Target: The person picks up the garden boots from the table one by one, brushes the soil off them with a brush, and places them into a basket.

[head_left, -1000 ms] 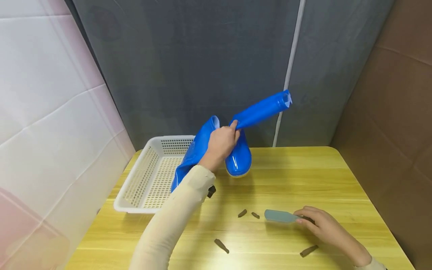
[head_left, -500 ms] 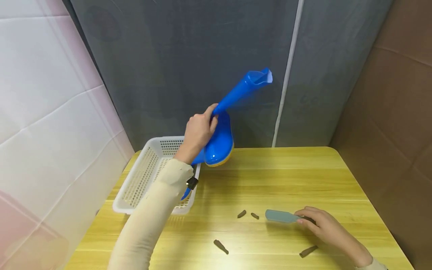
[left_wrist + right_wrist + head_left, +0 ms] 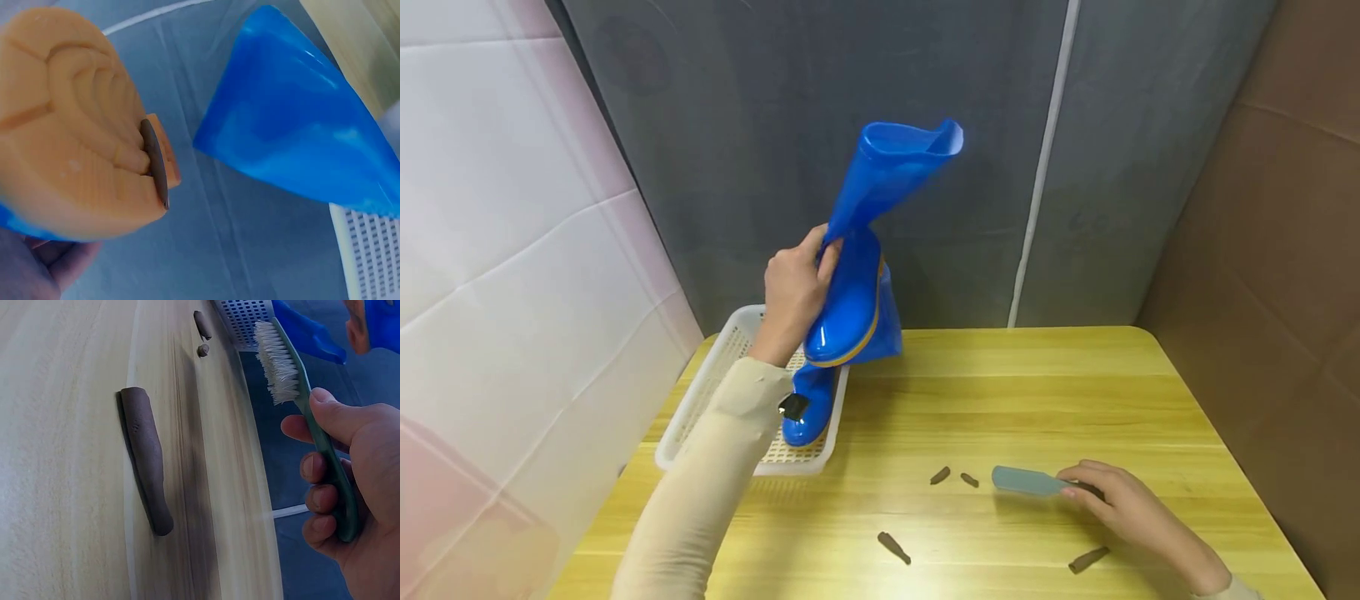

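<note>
Boot (image 3: 857,292) above basket (image 3: 730,367), brush (image 3: 1026,481) aside

— How is the table (image 3: 1075,383) laid out?

— A perforated basket (image 3: 715,400) is set at its far left corner, and a rubber boot (image 3: 808,408) is lying in it. A second boot (image 3: 865,250) is held above the basket by the left hand (image 3: 792,287). Behind the table, a curtain (image 3: 820,125) is hung.

— And the near side?

— A brush (image 3: 1026,481) is held just above the table at near right by the right hand (image 3: 1120,504). Four clay pieces are scattered there: two small ones (image 3: 953,477) left of the brush, one (image 3: 893,547) nearer, and one (image 3: 1087,558) under the right hand.
</note>
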A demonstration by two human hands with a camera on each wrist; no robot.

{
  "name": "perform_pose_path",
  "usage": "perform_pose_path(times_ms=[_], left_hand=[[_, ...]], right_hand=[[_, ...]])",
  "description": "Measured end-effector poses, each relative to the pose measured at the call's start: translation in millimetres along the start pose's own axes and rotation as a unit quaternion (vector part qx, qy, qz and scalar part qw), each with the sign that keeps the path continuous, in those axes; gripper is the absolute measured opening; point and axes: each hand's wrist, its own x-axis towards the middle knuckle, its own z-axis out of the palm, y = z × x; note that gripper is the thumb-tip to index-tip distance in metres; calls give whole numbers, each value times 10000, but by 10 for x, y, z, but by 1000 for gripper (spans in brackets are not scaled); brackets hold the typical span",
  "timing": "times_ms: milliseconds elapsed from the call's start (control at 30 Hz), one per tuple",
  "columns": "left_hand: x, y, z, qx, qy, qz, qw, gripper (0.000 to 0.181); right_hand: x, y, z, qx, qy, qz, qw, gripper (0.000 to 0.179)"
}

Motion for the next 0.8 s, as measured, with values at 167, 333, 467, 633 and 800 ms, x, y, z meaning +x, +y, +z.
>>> perform_pose_path(times_ms=[167,333,467,633,800], left_hand=[[-45,-170,-125,55,129,-330,9994,42],[-107,-362,-239,276,245,-515,9980,43],[-146,-491,-286,429,146,-749,9962,44],[-248,-664,-281,470,18,-1206,9916,43],[-361,-840,-272,491,-18,-1406,9889,40]], right_hand=[[4,8,19,110,-96,111,9998,22],[-7,16,32,201,-118,126,9996,21],[-18,9,39,252,-71,75,9996,20],[-39,-8,39,250,-88,51,9996,20],[-62,-14,60,178,-35,106,9998,19]])
